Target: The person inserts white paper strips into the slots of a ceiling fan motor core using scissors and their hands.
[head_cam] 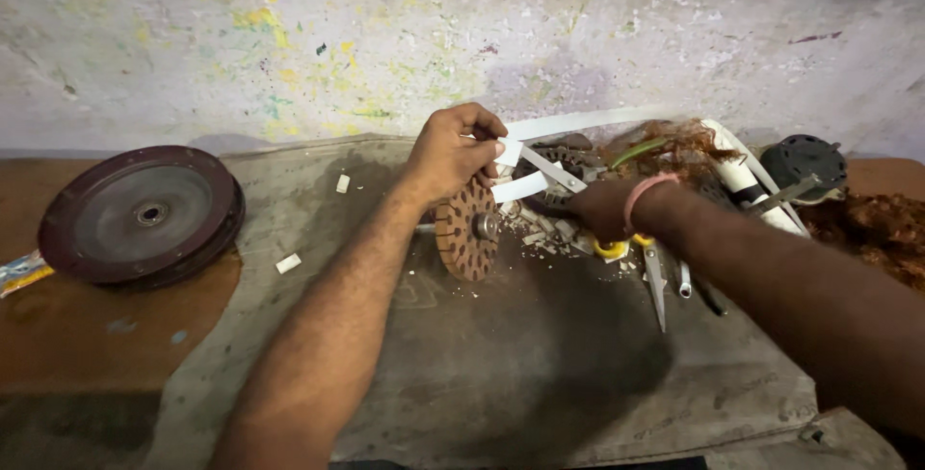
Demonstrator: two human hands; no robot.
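Scissors with yellow handles (pixel 568 181) in the closed right hand (pixel 599 210) angle up-left toward the white paper strip (pixel 520 157) pinched by the left hand (pixel 453 152) above the slotted brown rotor disc (pixel 467 229).

From my feed I see a rough plaster wall (pixel 578 37) across the back, greyish white, stained with flecks of yellow, green and faint purple. Below it runs a worn brown bench top (pixel 106 335), scuffed and dull. A grey, dusty mat (pixel 540 374) covers its middle part, creased at the far edge. The light is dim and warm, brighter on the wall than in the near corners
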